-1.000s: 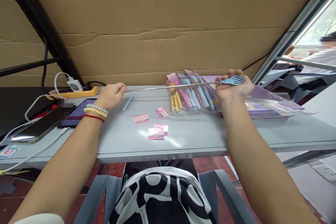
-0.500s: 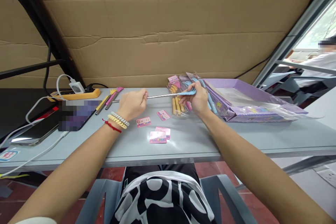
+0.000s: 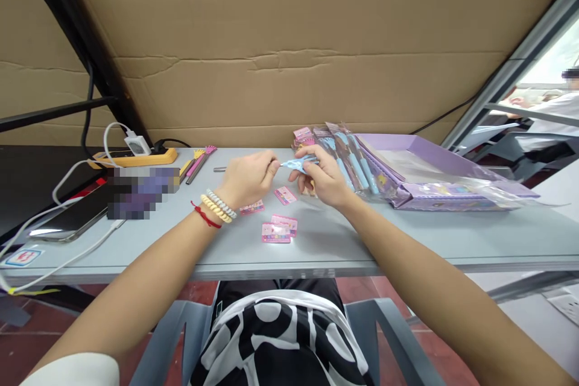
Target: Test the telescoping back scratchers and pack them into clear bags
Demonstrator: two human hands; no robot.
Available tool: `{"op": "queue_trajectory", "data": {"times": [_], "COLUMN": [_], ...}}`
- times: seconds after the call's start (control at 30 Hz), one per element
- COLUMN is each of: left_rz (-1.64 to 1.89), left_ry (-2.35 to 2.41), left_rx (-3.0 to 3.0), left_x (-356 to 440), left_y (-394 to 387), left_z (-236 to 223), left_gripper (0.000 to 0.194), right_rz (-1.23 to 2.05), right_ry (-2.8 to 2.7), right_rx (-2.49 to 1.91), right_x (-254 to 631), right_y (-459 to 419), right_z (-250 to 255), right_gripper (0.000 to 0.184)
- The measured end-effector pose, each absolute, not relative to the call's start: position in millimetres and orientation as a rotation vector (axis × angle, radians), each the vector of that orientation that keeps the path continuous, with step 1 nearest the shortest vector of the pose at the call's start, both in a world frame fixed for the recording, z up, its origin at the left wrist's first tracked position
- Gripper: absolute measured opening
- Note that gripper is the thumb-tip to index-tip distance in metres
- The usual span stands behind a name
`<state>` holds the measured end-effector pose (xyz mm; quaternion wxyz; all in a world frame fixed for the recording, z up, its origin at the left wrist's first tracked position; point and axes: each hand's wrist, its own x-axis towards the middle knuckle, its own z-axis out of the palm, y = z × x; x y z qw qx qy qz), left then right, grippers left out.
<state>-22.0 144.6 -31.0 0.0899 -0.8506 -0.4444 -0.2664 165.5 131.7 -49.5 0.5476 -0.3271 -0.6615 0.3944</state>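
Note:
A telescopic back scratcher with a light-blue hand-shaped head [image 3: 297, 164] is held level between my hands, above the table. My left hand [image 3: 248, 178] is closed around its shaft, and a grey end pokes out past the knuckles. My right hand [image 3: 323, 176] pinches the blue head. Only a short bit of metal rod shows between the hands. On the table below lie several small pink cards [image 3: 276, 233]. Beyond my right hand are blue back scratchers [image 3: 357, 163] in clear wrappers. Yellow and pink back scratchers [image 3: 199, 163] lie unwrapped on the left.
A purple box [image 3: 452, 198] with plastic film stands on the right of the grey table [image 3: 335, 247]. At left are a phone [image 3: 67, 217], a blurred-out device, white cables and a yellow power strip [image 3: 165, 157]. Cardboard [image 3: 289, 24] backs the table. Another person sits far right.
My hands have come closer together, and the long stretch of metal rod between them has shortened to a stub. The view has shifted slightly.

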Motion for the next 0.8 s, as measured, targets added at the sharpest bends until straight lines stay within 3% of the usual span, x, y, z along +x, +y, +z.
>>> {"op": "queue_trajectory", "data": {"times": [0.13,0.3,0.4,0.6,0.8], "left_rz": [-0.909,-1.017,-1.113,-1.104,-0.985], "left_ry": [-1.257,-1.367,-1.363,-1.269,-1.315], "left_rx": [-2.517,-2.488,-2.553,-2.683,-2.697], "left_x": [-37,-35,-26,-23,-25], "left_y": [158,178,187,193,187], "left_z": [-23,-10,-13,-42,-48], "left_gripper": [0.03,0.038,0.037,0.041,0.04], "right_rz": [0.834,0.908,0.962,0.938,0.434], "right_ry": [-1.3,-1.139,-1.14,-1.516,-2.088], "right_rx": [-0.792,-0.737,-0.699,-0.803,-0.95], "right_x": [176,171,157,144,154], "right_y": [142,161,170,165,147], "right_z": [-25,-3,-10,-53,-55], "right_gripper": [0.019,0.047,0.055,0.048,0.056]}}
